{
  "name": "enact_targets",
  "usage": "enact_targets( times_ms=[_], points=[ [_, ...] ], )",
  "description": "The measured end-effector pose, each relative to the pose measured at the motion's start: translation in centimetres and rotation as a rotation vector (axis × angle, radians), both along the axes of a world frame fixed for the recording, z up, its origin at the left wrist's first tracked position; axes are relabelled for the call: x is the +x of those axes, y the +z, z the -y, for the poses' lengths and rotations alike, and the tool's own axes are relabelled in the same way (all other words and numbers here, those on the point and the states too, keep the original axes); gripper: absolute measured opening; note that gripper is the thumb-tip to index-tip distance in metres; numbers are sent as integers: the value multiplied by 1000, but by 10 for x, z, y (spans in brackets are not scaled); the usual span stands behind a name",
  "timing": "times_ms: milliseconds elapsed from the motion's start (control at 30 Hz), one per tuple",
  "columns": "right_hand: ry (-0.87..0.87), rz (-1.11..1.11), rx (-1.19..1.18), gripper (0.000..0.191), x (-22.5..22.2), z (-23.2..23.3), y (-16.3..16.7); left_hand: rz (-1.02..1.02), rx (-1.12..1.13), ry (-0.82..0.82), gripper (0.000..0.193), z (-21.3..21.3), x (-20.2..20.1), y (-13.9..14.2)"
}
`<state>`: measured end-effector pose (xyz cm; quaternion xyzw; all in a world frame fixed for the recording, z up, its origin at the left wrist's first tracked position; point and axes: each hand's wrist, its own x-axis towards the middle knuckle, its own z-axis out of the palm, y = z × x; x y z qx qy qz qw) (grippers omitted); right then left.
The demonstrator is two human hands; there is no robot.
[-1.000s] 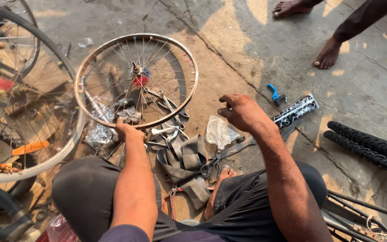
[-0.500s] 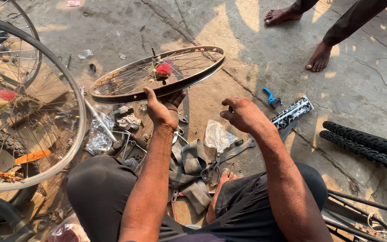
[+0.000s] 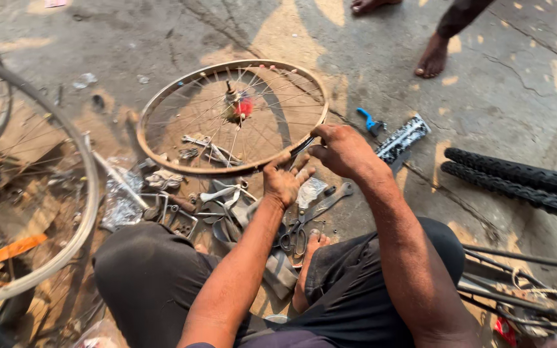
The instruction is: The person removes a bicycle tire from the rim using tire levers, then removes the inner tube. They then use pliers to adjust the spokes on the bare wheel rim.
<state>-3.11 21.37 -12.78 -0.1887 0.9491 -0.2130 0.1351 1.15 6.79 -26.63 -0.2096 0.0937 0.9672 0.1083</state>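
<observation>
A bare spoked bicycle wheel rim [image 3: 162, 96] with a red-tufted hub [image 3: 238, 106] is tilted in front of me, its near edge held up. My left hand [image 3: 283, 181] supports the near rim from below with fingers spread against it. My right hand [image 3: 341, 149] grips the rim's right near edge, fingers closed around it. Below the hands lie scissors [image 3: 294, 235], a spanner [image 3: 330, 200] and a heap of small metal parts [image 3: 220, 206] on the ground between my knees.
A second large wheel [image 3: 66, 245] stands at the left. A black tyre [image 3: 517, 180] lies at the right beside a patterned tube [image 3: 402, 138] and a blue tool [image 3: 370, 120]. Another person's bare feet [image 3: 430, 59] stand at the top. Bicycle frame tubes [image 3: 523, 283] sit at lower right.
The wheel was swung from nearly flat in my left hand to a tilted, face-on position. My right hand has come forward and taken hold of the rim's near right edge.
</observation>
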Motion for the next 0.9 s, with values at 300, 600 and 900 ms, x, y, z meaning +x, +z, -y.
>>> enact_targets(
  times_ms=[300,600,900],
  points=[
    [-65,-116,-2,40,1,-38,-19,206,-668,-506,58,-79,18,-30],
    [-660,-728,-411,25,23,-184,55,-89,-800,-590,45,-107,22,-8],
    [-683,-704,331,20,98,-367,153,-89,-656,-332,22,-89,16,13]
  ],
)
